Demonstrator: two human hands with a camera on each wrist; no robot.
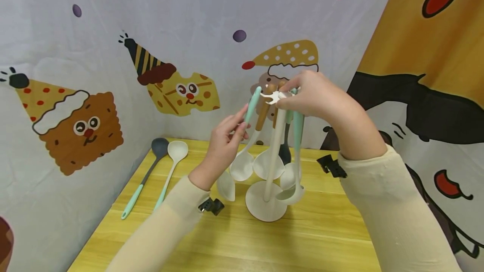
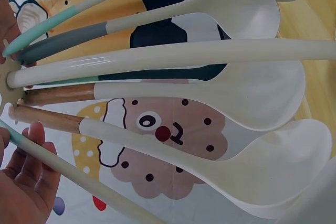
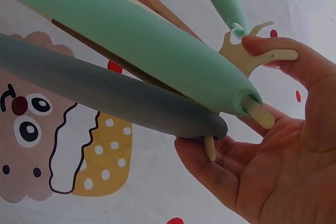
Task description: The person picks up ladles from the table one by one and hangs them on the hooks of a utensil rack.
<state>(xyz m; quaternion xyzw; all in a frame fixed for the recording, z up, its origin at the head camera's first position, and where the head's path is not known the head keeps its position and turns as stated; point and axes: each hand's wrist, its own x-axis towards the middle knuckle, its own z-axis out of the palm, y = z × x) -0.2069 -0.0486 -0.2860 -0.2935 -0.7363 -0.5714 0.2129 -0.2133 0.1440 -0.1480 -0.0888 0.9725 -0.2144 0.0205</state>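
Mint-handled ladle (image 1: 252,105) held up to the hooked top of a white stand (image 1: 274,150).
Left hand (image 1: 223,144) pinches the ladle's handle between thumb and fingers; right hand (image 1: 311,93) grips the stand's top. Whether the ladle is hooked on cannot be told. Other utensils (image 1: 242,167) hang around the stand, while a grey spoon (image 1: 160,147) and a white spoon (image 1: 177,151) lie side by side on the table (image 1: 321,238), at left.

room to pass lies above the table (image 1: 317,240) in front of the white stand (image 1: 261,212), while hanging utensils (image 1: 242,167) crowd its pole (image 1: 275,150).
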